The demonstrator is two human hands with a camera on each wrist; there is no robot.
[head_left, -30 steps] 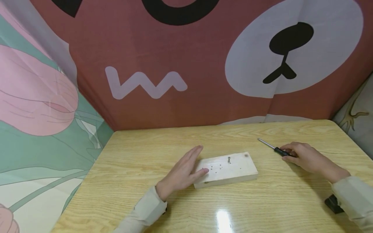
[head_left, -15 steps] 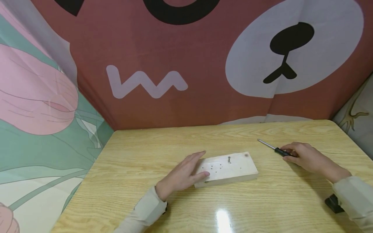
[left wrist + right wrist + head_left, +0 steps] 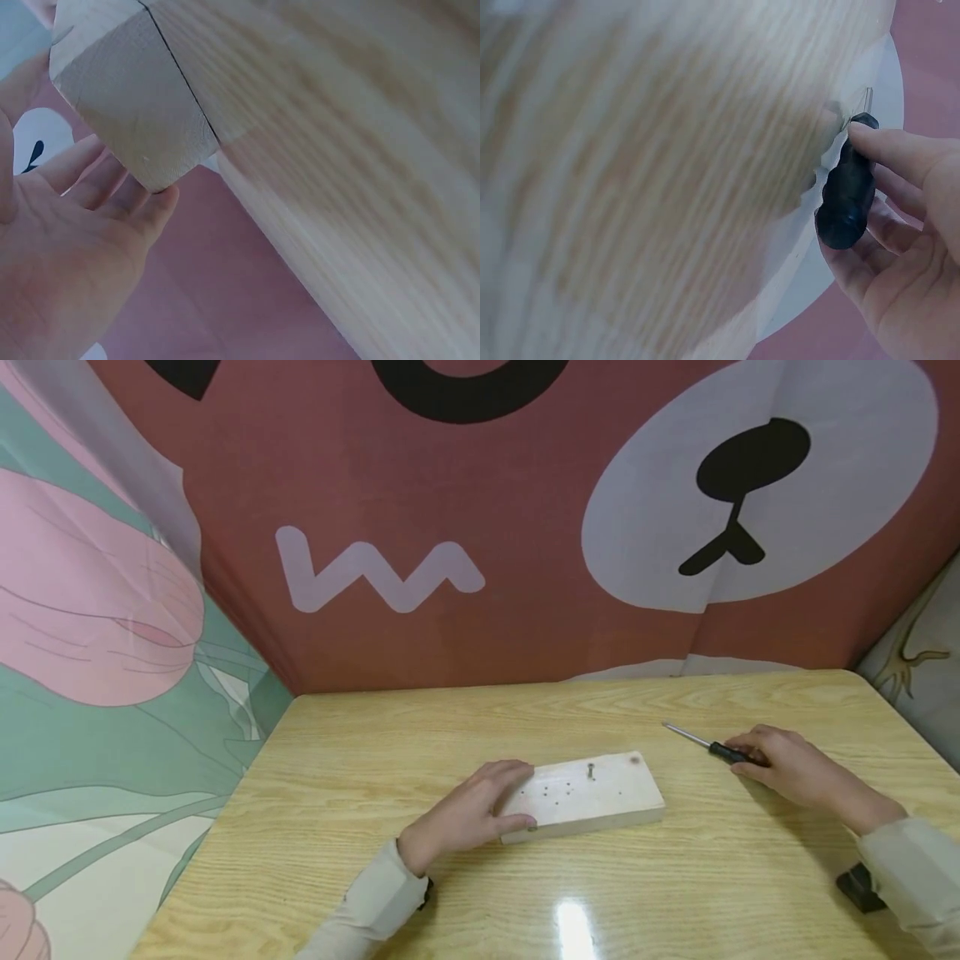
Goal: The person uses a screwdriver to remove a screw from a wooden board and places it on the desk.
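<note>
Fingers and thumb of my right hand [image 3: 782, 766] pinch the black handle of the screwdriver [image 3: 717, 750], which I see pointing away and leftward. My left hand [image 3: 468, 807] grips the left end of the pale wooden block [image 3: 577, 806] lying on the table [image 3: 375, 752], thumb at its near edge, while a screw [image 3: 591, 768] stands in its top face.

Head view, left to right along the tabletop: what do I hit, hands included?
Left hand → wooden block → screwdriver → right hand.
</note>
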